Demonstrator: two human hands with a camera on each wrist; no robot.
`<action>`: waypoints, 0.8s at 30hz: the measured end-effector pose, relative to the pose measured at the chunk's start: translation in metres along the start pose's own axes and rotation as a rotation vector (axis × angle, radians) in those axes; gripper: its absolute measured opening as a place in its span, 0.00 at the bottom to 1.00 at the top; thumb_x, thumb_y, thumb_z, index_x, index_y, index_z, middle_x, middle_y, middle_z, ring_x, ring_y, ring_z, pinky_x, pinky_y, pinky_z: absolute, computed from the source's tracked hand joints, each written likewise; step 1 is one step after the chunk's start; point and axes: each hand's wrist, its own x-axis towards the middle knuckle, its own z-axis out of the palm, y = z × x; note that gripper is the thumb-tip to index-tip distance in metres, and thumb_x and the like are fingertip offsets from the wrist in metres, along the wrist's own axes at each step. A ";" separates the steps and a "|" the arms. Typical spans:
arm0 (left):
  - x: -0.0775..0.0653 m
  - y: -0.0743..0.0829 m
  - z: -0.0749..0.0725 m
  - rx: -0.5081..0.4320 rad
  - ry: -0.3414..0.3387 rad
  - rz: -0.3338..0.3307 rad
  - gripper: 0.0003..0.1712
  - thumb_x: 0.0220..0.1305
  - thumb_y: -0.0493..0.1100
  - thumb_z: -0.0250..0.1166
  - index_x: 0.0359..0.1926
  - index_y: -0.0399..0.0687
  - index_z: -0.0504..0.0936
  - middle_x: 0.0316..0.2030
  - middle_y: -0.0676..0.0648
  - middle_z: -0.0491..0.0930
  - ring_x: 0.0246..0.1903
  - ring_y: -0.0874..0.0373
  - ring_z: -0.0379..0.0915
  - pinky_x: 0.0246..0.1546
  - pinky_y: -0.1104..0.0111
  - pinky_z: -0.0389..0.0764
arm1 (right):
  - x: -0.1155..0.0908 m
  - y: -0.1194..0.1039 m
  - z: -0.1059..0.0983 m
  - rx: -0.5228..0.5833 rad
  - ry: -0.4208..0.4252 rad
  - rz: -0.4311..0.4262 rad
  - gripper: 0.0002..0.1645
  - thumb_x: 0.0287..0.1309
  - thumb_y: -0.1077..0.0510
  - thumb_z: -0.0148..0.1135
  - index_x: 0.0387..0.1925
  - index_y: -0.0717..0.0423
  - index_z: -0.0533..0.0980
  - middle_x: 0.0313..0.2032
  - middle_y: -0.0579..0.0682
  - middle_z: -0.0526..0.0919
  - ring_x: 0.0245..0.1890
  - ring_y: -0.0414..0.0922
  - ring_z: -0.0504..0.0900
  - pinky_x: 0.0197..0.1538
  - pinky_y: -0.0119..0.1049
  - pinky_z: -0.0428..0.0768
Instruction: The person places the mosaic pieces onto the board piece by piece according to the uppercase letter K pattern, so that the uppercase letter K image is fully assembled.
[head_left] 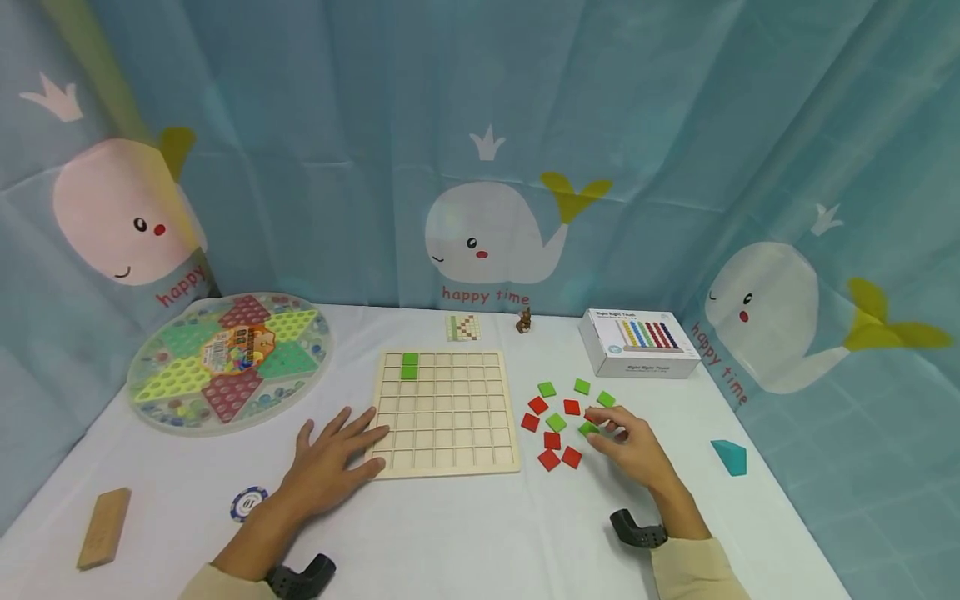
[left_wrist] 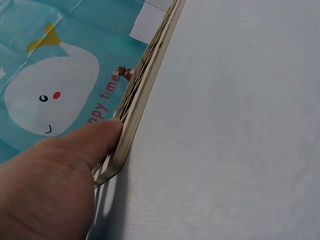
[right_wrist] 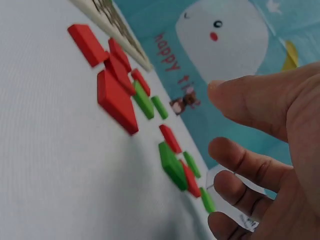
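A square wooden grid board (head_left: 457,435) lies in the middle of the white table, with two green tiles (head_left: 409,366) in its upper left cells. My left hand (head_left: 330,462) rests spread at the board's left side; in the left wrist view the thumb (left_wrist: 107,137) touches the board's edge (left_wrist: 142,92). Over the scattered tiles right of the board hovers my right hand (head_left: 636,448), thumb and fingers apart with nothing between them. Closest to its fingertips are a green tile (head_left: 587,428) and a partly hidden red tile. Several red tiles (right_wrist: 117,102) and green tiles (right_wrist: 171,166) lie nearby.
Behind the board are a small pattern card (head_left: 462,327) and a brown figurine (head_left: 523,321). A white box (head_left: 648,367) stands back right, a teal piece (head_left: 731,457) far right. Leftward lie a round game board (head_left: 177,342), a poker chip (head_left: 248,503) and a wooden block (head_left: 104,529).
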 end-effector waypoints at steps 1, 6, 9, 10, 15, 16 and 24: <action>0.000 0.000 0.000 0.001 0.001 0.001 0.29 0.60 0.60 0.65 0.60 0.56 0.79 0.68 0.48 0.65 0.69 0.39 0.48 0.60 0.33 0.34 | -0.001 0.003 0.001 -0.004 0.003 0.002 0.21 0.55 0.64 0.68 0.52 0.59 0.79 0.43 0.51 0.82 0.41 0.48 0.73 0.45 0.42 0.74; 0.000 0.000 0.001 0.009 0.000 -0.002 0.29 0.61 0.60 0.65 0.60 0.56 0.79 0.68 0.48 0.64 0.69 0.39 0.48 0.60 0.33 0.34 | -0.002 0.014 0.005 -0.020 0.031 0.028 0.21 0.53 0.65 0.69 0.51 0.56 0.81 0.41 0.46 0.81 0.38 0.45 0.71 0.43 0.39 0.72; 0.001 0.001 0.001 0.008 -0.010 -0.003 0.29 0.61 0.61 0.64 0.60 0.56 0.79 0.68 0.48 0.64 0.69 0.39 0.48 0.60 0.33 0.34 | -0.003 0.016 0.007 -0.039 0.061 0.055 0.22 0.52 0.65 0.69 0.51 0.54 0.81 0.41 0.46 0.80 0.38 0.45 0.71 0.44 0.42 0.73; 0.001 0.001 0.001 0.008 -0.009 -0.004 0.29 0.61 0.61 0.64 0.60 0.56 0.79 0.68 0.48 0.64 0.69 0.38 0.48 0.60 0.33 0.33 | -0.004 0.016 0.008 -0.052 0.068 0.064 0.22 0.52 0.65 0.70 0.51 0.54 0.81 0.41 0.46 0.80 0.39 0.45 0.71 0.45 0.43 0.73; 0.002 0.001 0.000 0.011 -0.005 -0.004 0.29 0.61 0.61 0.64 0.60 0.56 0.79 0.68 0.48 0.64 0.69 0.39 0.48 0.60 0.33 0.33 | -0.004 0.016 0.012 -0.139 0.078 0.092 0.23 0.51 0.64 0.71 0.51 0.55 0.80 0.40 0.49 0.79 0.40 0.48 0.73 0.48 0.49 0.75; 0.002 0.001 0.000 0.011 -0.005 -0.003 0.29 0.61 0.61 0.64 0.60 0.56 0.79 0.68 0.48 0.64 0.69 0.39 0.48 0.60 0.33 0.33 | -0.004 0.017 0.013 -0.154 0.078 0.094 0.23 0.51 0.63 0.71 0.51 0.55 0.80 0.39 0.49 0.79 0.40 0.48 0.73 0.48 0.49 0.75; 0.000 0.001 0.001 -0.007 -0.001 -0.004 0.29 0.61 0.60 0.65 0.60 0.56 0.79 0.68 0.48 0.64 0.69 0.38 0.48 0.60 0.33 0.33 | -0.002 0.020 0.021 -0.216 0.104 0.089 0.21 0.49 0.62 0.73 0.48 0.55 0.82 0.37 0.45 0.79 0.41 0.46 0.73 0.46 0.47 0.76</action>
